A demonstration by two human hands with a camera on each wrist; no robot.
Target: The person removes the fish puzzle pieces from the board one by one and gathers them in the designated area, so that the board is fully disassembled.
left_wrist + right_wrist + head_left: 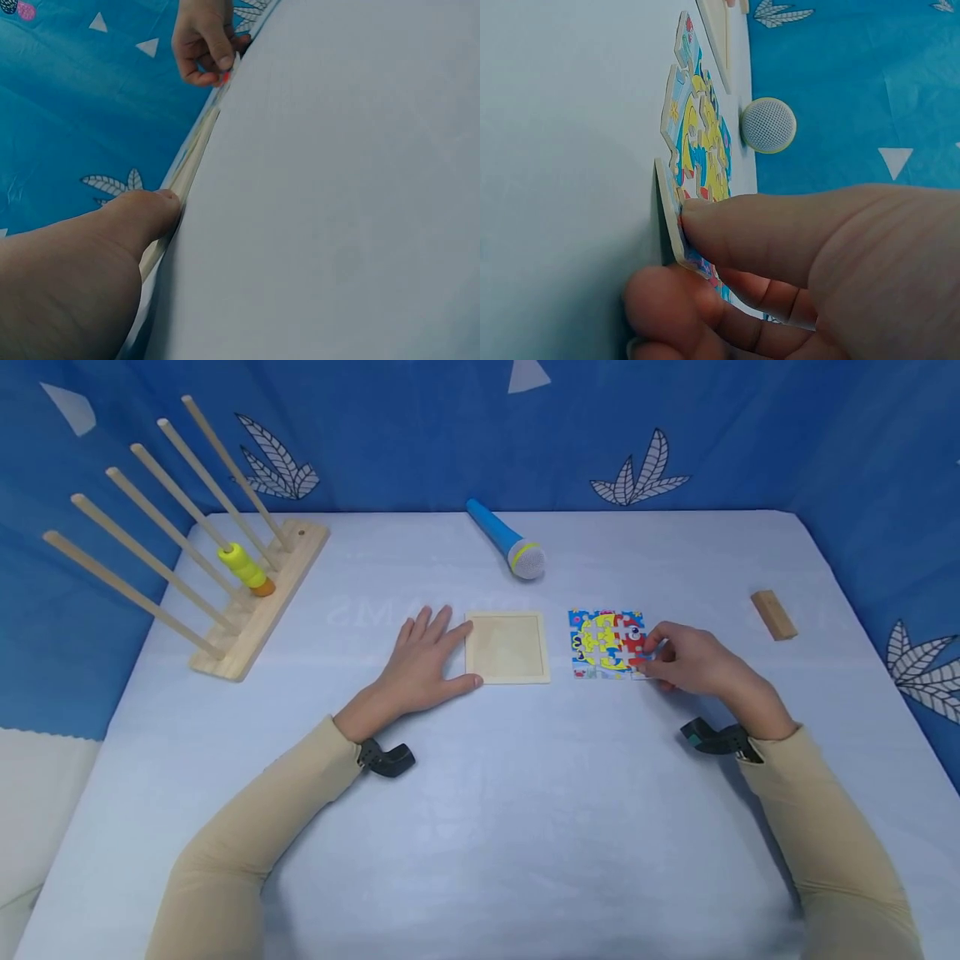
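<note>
My left hand (423,664) lies spread at the left side of a square wooden frame (545,647), its index finger and thumb touching the rim. In the left wrist view, the thumb (157,206) rests against the frame's edge. To the right of the frame lies a jigsaw puzzle (600,639) with a yellow and red fish picture, its pieces slightly apart in places. At its lower right corner my right hand (690,660) pinches a puzzle piece (670,217). In the right wrist view the thumb is on top of that piece, fingers beneath, and its near edge is tilted up.
A blue toy microphone (498,531) lies behind the frame. At the back left stands a wooden peg rack (262,610) with tall rods and several yellow beads (242,564) on one. A small wooden block (774,615) lies at the right.
</note>
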